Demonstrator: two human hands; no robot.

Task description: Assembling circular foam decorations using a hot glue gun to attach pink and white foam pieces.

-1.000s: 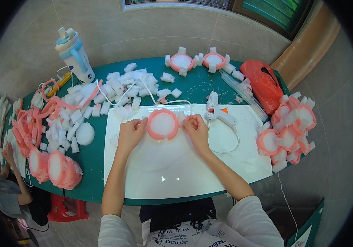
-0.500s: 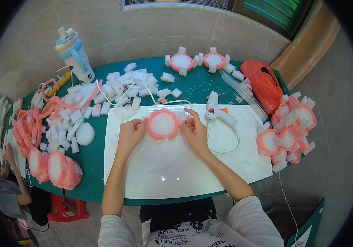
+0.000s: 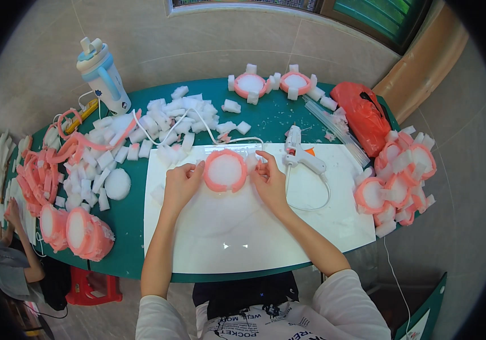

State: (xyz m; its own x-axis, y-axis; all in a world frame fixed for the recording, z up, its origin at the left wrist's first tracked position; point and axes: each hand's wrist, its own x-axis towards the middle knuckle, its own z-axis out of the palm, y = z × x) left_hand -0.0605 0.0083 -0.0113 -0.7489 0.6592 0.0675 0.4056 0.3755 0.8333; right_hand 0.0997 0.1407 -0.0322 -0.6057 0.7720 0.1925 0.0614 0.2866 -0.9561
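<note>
A round white foam disc with a pink foam rim point(image 3: 225, 171) lies on the white board point(image 3: 214, 238) in front of me. My left hand point(image 3: 183, 184) is closed at its left edge, thumb and forefinger pinching there; a small piece between them may be hidden. On the opposite side my right hand point(image 3: 269, 181) pinches a small white foam block point(image 3: 251, 162) against the rim. To the right of that hand, a white glue gun point(image 3: 304, 156) rests on the board, its cord looped beside it.
Loose white foam blocks point(image 3: 155, 120) and pink foam strips point(image 3: 36, 175) heap at the left, near a bottle point(image 3: 104, 76). Finished-looking pink rings with blocks point(image 3: 396, 190) pile at the right by a red bag point(image 3: 359, 116) and clear glue sticks point(image 3: 336, 130). Another person's arm point(image 3: 24, 243) shows far left.
Almost nothing differs. Both hands stay at the disc's two sides, with only a very slight shift of the fingers.
</note>
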